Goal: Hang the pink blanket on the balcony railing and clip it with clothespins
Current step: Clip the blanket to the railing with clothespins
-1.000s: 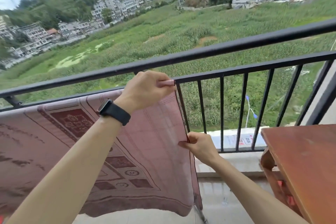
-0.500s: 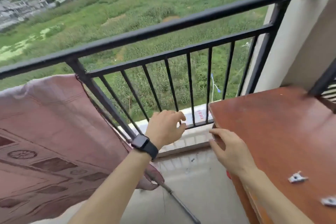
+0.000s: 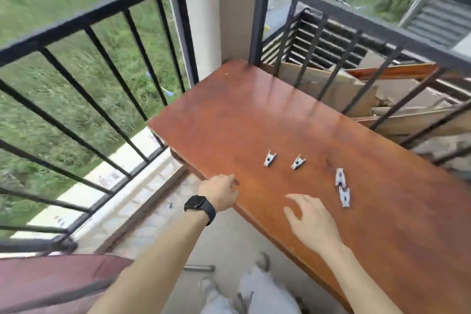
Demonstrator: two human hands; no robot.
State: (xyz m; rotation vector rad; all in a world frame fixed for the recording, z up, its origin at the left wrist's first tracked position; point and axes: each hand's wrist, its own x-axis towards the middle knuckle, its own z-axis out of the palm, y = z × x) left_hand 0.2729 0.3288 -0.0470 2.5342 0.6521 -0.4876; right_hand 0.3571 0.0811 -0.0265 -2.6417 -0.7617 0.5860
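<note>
Presently hovering over the wooden table (image 3: pixel 254 115) with left hand (image 3: pixel 220 192) and right hand (image 3: pixel 309 219) both empty, fingers loosely spread, with four white clothespins (image 3: pixel 297 161) flat on the top just beyond the fingertips and the pink blanket (image 3: pixel 51 280) well back from the left fingers, low by the railing (image 3: pixel 89 13).

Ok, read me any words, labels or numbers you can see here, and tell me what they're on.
None is legible.
Red and black printed marks on the white ledge outside the railing: too blurred to read.
The watch: screen dark, no text.
</note>
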